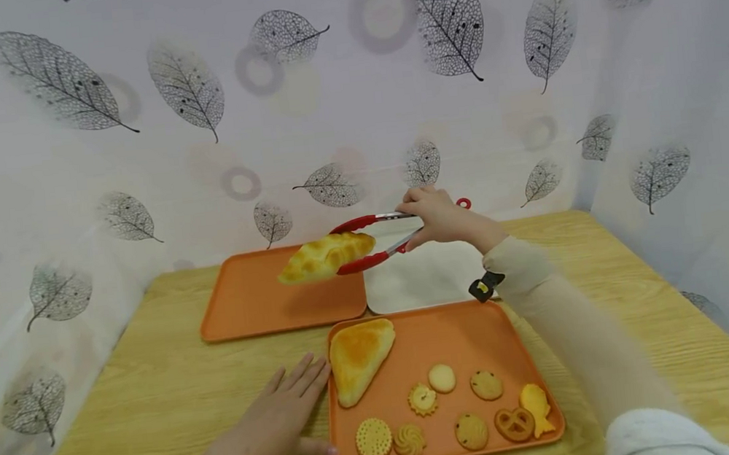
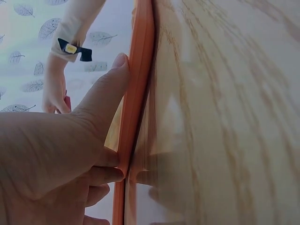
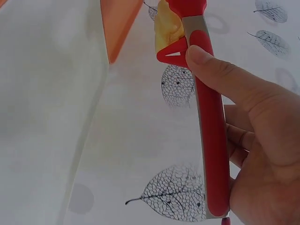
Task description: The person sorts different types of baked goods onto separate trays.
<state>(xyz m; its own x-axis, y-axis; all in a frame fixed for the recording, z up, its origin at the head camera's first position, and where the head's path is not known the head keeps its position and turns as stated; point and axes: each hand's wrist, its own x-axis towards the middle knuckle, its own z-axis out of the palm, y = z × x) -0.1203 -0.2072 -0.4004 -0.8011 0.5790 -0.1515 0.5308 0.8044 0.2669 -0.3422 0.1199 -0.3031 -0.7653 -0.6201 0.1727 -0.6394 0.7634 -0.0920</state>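
My right hand [image 1: 439, 214] grips red-and-silver tongs [image 3: 212, 145], its thumb lying along one handle. Between the red tong tips is a long golden bread roll [image 1: 321, 259], raised over the right part of an orange tray [image 1: 240, 305] at the back left. My left hand [image 1: 278, 425] rests at the left edge of the front orange tray [image 1: 473, 327], fingers straight and spread. In the left wrist view its thumb and fingertips touch the rim. Close to those fingers, a triangular bread piece [image 1: 360, 360] lies in the front tray's upper left corner.
Several cookies lie in the front tray, among them a pretzel [image 1: 514, 425] and a fish-shaped cookie [image 1: 537, 410]. A white tray [image 1: 422, 280] sits behind it, beside the back orange tray. Leaf-patterned cloth [image 1: 340, 112] rises behind the wooden table [image 1: 175, 377].
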